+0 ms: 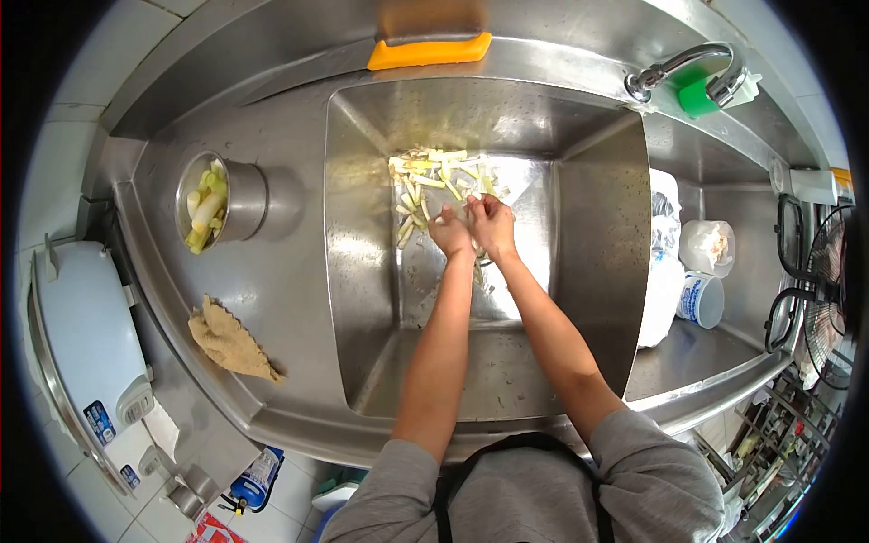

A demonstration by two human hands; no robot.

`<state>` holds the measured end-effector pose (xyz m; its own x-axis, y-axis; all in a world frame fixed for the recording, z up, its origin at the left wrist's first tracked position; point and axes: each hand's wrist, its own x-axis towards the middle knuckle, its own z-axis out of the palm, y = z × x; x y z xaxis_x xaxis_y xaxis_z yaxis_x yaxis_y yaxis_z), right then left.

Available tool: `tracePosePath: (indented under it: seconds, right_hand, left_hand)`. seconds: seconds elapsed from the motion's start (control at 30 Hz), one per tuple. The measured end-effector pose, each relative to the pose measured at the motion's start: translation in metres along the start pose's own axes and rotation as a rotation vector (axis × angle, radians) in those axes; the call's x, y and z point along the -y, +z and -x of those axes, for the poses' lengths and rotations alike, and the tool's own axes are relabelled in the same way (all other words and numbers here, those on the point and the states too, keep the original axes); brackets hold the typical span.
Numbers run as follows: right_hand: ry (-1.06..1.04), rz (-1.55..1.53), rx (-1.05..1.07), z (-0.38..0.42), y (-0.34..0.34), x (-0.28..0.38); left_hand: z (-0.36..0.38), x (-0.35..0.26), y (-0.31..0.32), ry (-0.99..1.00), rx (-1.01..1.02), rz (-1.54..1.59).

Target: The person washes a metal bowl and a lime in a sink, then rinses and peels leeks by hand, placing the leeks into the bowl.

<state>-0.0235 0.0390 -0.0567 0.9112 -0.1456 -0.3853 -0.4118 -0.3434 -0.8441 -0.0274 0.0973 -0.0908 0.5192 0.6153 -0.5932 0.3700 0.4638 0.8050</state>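
My left hand (453, 233) and my right hand (491, 226) are close together inside the deep steel sink basin (597, 217). The fingers of both are curled in, and what they pinch is too small and too covered to make out. Cut pale green and white stalk pieces (421, 180), like leek or spring onion, lie scattered on the basin floor beyond and left of my hands. Left of the basin, a steel pot (244, 201) holds thicker pale green stalk pieces (208, 206).
An orange-handled knife (430, 52) lies along the back ledge. A brown cloth (231, 339) rests on the left drainboard. Behind the right-hand basin curves a faucet (688, 61). That basin holds a white bag (663, 290), a plastic tub (701, 300) and a clear container (708, 247).
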Motion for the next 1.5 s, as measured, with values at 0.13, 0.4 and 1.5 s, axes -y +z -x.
tracePosePath:
  seconds: [0.13, 0.4, 1.5]
  right_hand:
    - [0.179, -0.785, -0.043, -0.002, -0.003, -0.017]
    - [0.254, -0.538, 0.048, -0.021, -0.029, -0.040]
    - [0.073, -0.081, 0.371, -0.046, 0.046, -0.059]
  left_hand:
    - [-0.018, 0.013, -0.019, -0.119, -0.014, 0.116]
    - [-0.020, 0.033, -0.081, 0.354, 0.104, -0.964]
    - [-0.063, -0.008, -0.065, -0.038, 0.528, -0.346]
